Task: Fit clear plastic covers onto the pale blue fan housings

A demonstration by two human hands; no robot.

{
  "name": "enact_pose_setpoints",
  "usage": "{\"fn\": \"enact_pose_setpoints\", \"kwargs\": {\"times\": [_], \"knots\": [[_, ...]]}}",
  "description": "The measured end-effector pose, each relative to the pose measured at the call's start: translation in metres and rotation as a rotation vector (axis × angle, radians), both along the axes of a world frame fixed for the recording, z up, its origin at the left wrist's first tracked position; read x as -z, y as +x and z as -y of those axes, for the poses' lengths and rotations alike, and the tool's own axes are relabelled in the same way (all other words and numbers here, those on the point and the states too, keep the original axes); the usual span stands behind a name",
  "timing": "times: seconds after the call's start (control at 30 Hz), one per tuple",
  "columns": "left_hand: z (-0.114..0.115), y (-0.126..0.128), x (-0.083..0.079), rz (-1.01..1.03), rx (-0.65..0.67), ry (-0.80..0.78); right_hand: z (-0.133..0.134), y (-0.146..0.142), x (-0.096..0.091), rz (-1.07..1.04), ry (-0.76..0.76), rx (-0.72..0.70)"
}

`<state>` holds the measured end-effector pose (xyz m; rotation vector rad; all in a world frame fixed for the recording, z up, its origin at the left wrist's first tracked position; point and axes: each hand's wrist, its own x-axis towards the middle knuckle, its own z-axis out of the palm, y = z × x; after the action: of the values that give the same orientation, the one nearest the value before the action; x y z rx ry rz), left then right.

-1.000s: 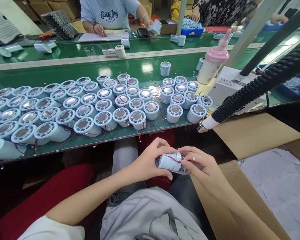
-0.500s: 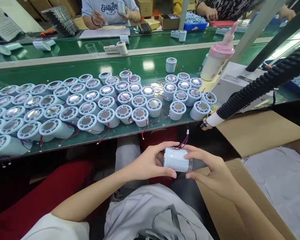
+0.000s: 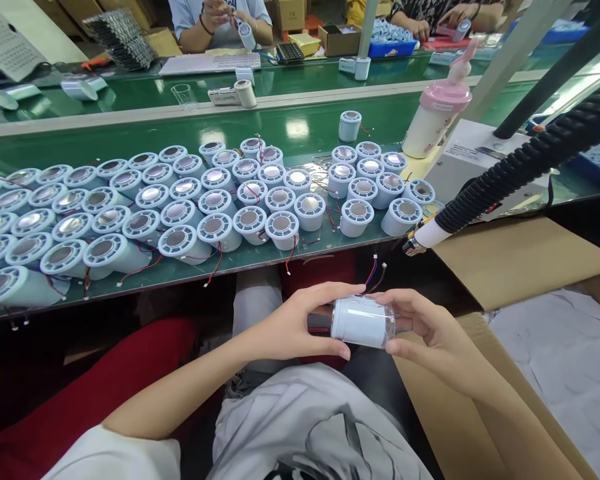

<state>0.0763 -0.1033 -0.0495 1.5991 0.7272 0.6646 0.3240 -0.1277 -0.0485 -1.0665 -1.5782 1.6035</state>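
Above my lap, a light-blue cylindrical housing [image 3: 361,321] lies on its side between my two hands. My left hand [image 3: 300,327] is closed around its left end, thumb along the lower edge and fingers over the top. My right hand [image 3: 427,333] pinches the right end, where a clear plastic sleeve [image 3: 391,323] sticks out past the blue body. Thin red, blue and dark wires [image 3: 373,272] with small white connectors rise from behind the housing. Many similar housings [image 3: 217,227] stand in rows on the bench, round ends up, wires trailing.
A black corrugated hose [image 3: 520,157] with a metal-tipped nozzle reaches in from the right. Behind it are a grey box [image 3: 470,163] and a pink-topped pump bottle [image 3: 435,117]. An open carton [image 3: 525,267] sits at lower right. Two people work across the green belt [image 3: 300,127].
My right hand has shifted slightly right along the housing, showing more of its blue side. The wires have spread apart. Across the belt, a person's hands have moved with another housing.
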Motion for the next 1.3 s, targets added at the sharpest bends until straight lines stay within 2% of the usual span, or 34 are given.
{"fn": "enact_pose_setpoints", "kwargs": {"times": [0.2,0.47,0.7,1.0,1.3], "knots": [[0.002,-0.001,0.0,-0.004,0.016,0.042,0.001,-0.001,0.0,-0.118,-0.185,0.003],[0.002,-0.001,-0.001,-0.011,0.023,0.078,0.0,-0.006,0.002,-0.21,-0.352,0.048],[0.003,-0.002,0.001,-0.001,0.043,0.081,0.001,-0.011,0.008,-0.194,-0.463,0.112],[0.001,-0.001,0.0,0.014,0.052,0.127,-0.002,-0.021,0.007,-0.238,-0.634,0.089],[0.003,0.001,0.006,0.083,0.046,0.086,-0.003,-0.022,0.006,-0.25,-0.907,0.004]]}}
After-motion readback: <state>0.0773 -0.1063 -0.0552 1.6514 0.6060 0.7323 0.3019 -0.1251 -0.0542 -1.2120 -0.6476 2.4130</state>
